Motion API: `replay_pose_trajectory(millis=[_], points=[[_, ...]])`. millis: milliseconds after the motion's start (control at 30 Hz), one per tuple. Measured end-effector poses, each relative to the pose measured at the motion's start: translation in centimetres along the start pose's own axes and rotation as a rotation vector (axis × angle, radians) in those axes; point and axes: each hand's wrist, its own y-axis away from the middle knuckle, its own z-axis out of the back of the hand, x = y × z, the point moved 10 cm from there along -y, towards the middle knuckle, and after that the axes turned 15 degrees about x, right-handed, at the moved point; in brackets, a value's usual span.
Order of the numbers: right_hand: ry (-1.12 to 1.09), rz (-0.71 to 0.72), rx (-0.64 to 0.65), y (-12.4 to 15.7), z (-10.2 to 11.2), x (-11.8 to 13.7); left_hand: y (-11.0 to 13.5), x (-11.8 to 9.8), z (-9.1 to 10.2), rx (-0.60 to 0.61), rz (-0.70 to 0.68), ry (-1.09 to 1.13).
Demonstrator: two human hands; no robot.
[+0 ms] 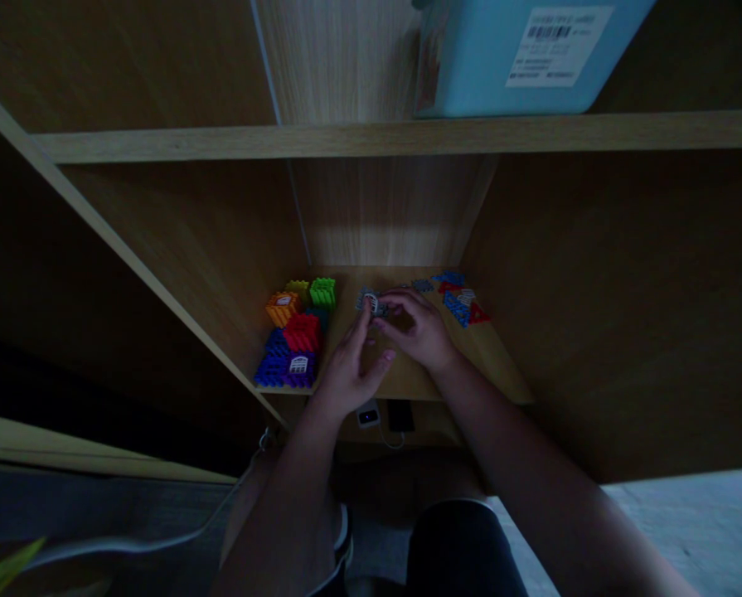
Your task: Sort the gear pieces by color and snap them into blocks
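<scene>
Both of my hands meet over the wooden desk inside a cubby. My left hand and my right hand pinch a small grey toy block piece between their fingertips. To the left stands a cluster of joined plastic blocks in orange, green, red, blue and purple. Loose blue and red flat pieces lie to the right of my right hand, near the side wall.
A wooden shelf runs above, carrying a light blue box with a white label. Wooden walls close in the left and right sides. A small charger with a cable and a dark device sit below the desk's front edge.
</scene>
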Motion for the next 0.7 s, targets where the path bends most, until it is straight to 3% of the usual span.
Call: replay_pose_trajectory(millis=[300,700], points=[[0.071,-0.165,-0.15,0.3,0.9,-3.2,0.0,0.9,1.0,-0.133,0.081,-0.047],[0.074,-0.223,-0.119,0.2,0.2,-5.2,-0.6,0.8,-0.1,-0.013,0.166,-0.118]])
